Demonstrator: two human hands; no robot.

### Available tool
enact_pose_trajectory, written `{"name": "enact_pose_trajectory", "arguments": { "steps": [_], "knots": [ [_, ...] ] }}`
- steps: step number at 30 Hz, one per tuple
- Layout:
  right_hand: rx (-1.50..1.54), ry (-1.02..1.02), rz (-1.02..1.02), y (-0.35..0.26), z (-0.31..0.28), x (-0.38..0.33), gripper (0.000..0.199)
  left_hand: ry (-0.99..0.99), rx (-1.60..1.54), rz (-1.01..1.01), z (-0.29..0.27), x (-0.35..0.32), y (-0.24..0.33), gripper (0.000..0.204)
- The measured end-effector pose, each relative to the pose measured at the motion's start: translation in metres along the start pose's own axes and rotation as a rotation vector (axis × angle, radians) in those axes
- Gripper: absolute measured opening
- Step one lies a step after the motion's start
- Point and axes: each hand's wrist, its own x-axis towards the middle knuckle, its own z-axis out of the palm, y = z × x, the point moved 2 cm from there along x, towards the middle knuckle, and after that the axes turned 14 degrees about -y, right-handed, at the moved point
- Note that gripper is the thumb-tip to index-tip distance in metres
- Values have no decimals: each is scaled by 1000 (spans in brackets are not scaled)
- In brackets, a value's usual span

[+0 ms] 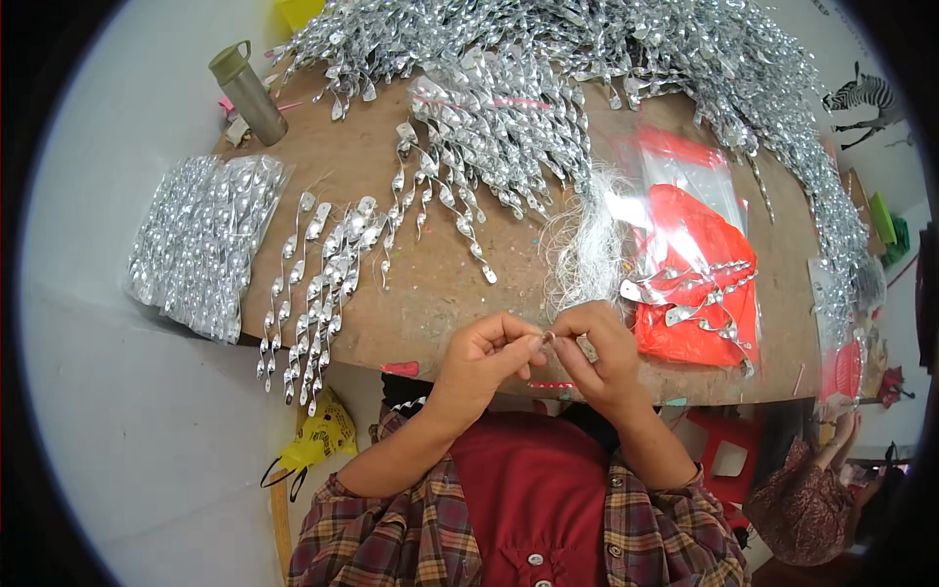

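Observation:
Close to the table's near edge, my left hand (484, 360) and my right hand (603, 357) meet with thumbs and forefingers pinched together. Whatever lies between the fingertips is too small to make out. Just beyond them is a loose bundle of fine clear thread (592, 249). Right of my right hand, several silver twisted spiral strips (694, 293) rest on a red plastic bag (680, 338). To the left of my left hand, more spiral strips (328, 279) hang partly over the edge.
A large heap of silver spirals (626, 39) covers the far side. Filled clear bags stand at left (201, 240) and centre (499, 117). A metal bottle (252, 98) stands far left. A small red object (400, 369) lies by the near edge. Another person (807, 509) sits at right.

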Motion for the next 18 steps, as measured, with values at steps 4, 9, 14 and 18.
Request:
{"name": "enact_pose_trajectory", "arguments": {
  "steps": [4, 9, 14, 18],
  "knots": [
    [827, 62, 325, 8, 6, -6, 8, -31, -6, -26, 0, -3, 2, 13],
    [1031, 71, 316, 1, -3, 7, 12, -75, 26, -32, 2, -1, 4, 17],
    [1533, 19, 249, 12, 8, 7, 9, -115, -209, -96, 0, 1, 6, 13],
    [1240, -122, 308, 6, 24, 0, 9, -280, -632, -15, -17, 1, 1, 13]
  ]
}}
